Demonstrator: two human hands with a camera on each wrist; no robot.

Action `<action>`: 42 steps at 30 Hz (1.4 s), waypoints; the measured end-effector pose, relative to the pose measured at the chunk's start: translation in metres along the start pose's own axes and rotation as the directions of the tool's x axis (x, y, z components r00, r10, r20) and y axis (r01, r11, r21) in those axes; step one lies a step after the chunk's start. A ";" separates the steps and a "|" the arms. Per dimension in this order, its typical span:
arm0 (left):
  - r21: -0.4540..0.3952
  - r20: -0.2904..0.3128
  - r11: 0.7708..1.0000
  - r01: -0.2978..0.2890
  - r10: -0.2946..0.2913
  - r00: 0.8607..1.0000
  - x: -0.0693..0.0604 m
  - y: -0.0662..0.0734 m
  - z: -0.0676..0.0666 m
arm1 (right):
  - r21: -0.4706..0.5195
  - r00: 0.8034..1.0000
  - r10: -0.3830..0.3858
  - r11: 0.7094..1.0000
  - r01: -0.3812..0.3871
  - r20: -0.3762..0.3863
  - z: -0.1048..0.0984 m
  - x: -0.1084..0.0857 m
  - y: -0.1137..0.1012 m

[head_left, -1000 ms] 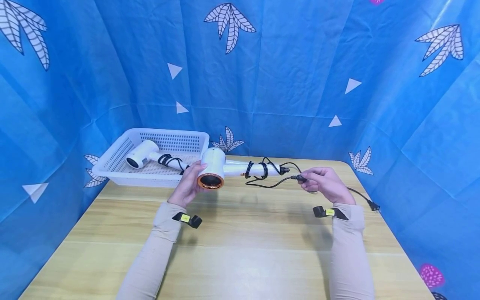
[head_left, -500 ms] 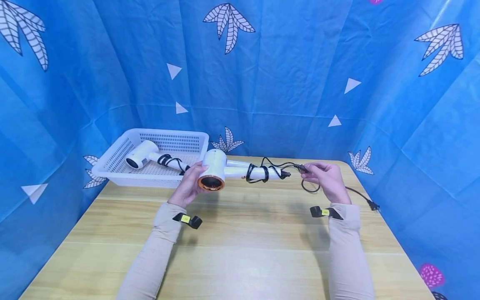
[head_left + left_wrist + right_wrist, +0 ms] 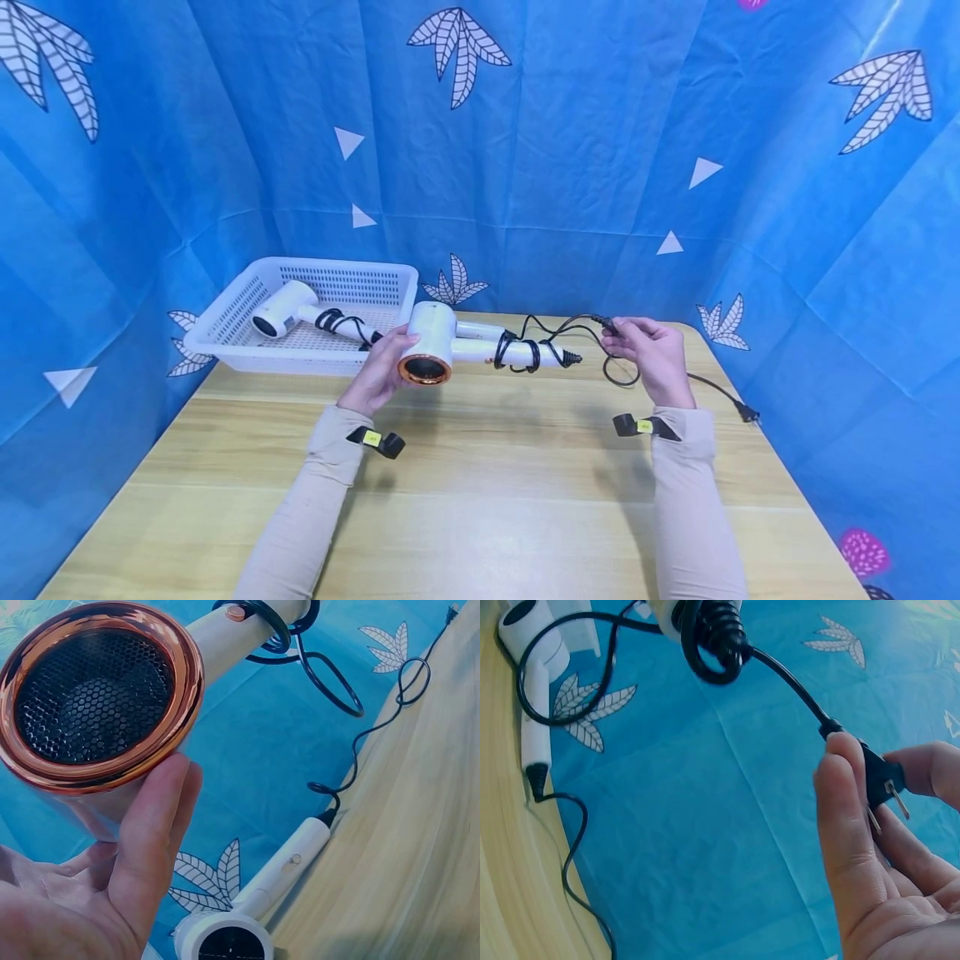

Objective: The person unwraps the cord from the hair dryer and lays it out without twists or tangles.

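My left hand (image 3: pixel 377 372) grips a white hair dryer (image 3: pixel 433 325) by its barrel, above the table. Its copper-rimmed grille (image 3: pixel 94 697) fills the upper left of the left wrist view. Black cord (image 3: pixel 534 354) is wound around the handle, which points right. My right hand (image 3: pixel 656 358) pinches the two-pin plug (image 3: pixel 881 776) of that cord between thumb and fingers, prongs showing in the right wrist view. A cord length hangs between plug and handle. Behind lies a second white hair dryer (image 3: pixel 285 862) on the table, its barrel hidden in the head view.
A white perforated basket (image 3: pixel 262 362) stands at the back left, with another hair dryer (image 3: pixel 285 308) inside, cord wrapped on its handle. The second dryer's loose cord runs right to its plug (image 3: pixel 746 412) near the wooden table's (image 3: pixel 480 483) right edge. Blue curtain (image 3: pixel 585 167) encloses the table.
My right hand has risen and shifted slightly left with the plug, drawing the cord from in front of the handle to above it. The held dryer has moved slightly down and right.
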State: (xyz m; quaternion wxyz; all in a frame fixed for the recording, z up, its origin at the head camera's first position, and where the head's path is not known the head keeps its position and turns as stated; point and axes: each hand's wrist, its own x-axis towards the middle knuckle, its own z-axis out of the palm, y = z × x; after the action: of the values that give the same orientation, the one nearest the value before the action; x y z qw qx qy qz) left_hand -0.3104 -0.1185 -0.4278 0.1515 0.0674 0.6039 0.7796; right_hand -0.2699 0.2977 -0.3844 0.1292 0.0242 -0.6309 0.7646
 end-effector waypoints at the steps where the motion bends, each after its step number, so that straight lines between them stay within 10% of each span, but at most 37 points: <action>1: 0.003 -0.001 1.000 0.001 -0.001 1.000 0.000 0.000 0.000 | 0.014 1.000 -0.007 1.000 0.007 -0.009 0.002 0.000 -0.001; 42: -0.023 0.011 1.000 0.004 -0.004 1.000 0.005 -0.005 0.002 | 0.467 0.974 -0.219 0.856 0.223 -0.063 0.035 -0.026 -0.043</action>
State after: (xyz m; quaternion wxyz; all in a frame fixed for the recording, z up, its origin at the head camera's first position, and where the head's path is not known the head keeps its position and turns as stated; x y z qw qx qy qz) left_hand -0.3138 -0.1136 -0.4326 0.1571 0.0687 0.5942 0.7858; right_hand -0.2395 0.2670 -0.3411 0.2088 0.1241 -0.4187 0.8750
